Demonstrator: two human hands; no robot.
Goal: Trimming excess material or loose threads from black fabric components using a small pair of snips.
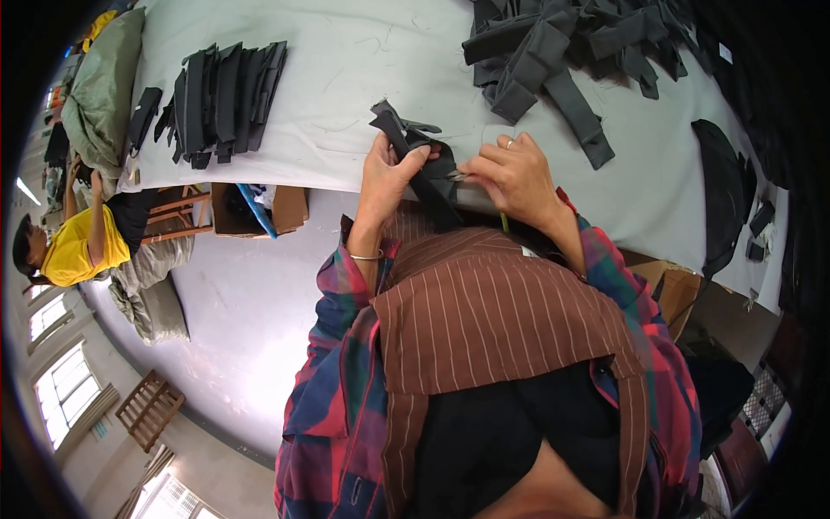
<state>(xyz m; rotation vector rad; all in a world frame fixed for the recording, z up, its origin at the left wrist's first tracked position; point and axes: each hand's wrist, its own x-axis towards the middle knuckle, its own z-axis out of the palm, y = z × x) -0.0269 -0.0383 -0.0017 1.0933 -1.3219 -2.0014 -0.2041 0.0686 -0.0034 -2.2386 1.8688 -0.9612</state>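
A dark grey folded fabric strip [393, 127] is pinched in my left hand [389, 180], thumb on top, over the table's near edge. Its lower end hangs down toward my striped apron. Closed around a small pointed metal tool [457, 176], my right hand [516, 179] brings the tip against the cloth's right side. Most of that tool is hidden by the fingers, so its exact kind is unclear. A thin yellow-green piece [504, 222] shows just below the right hand.
Similar strips lie in a neat row [229, 102] at the left and in a loose heap [540, 56] at the far right. Loose threads dot the white-covered table [346, 104]. A cardboard box [292, 210] stands below its edge. Someone in a yellow top [78, 246] works at the left.
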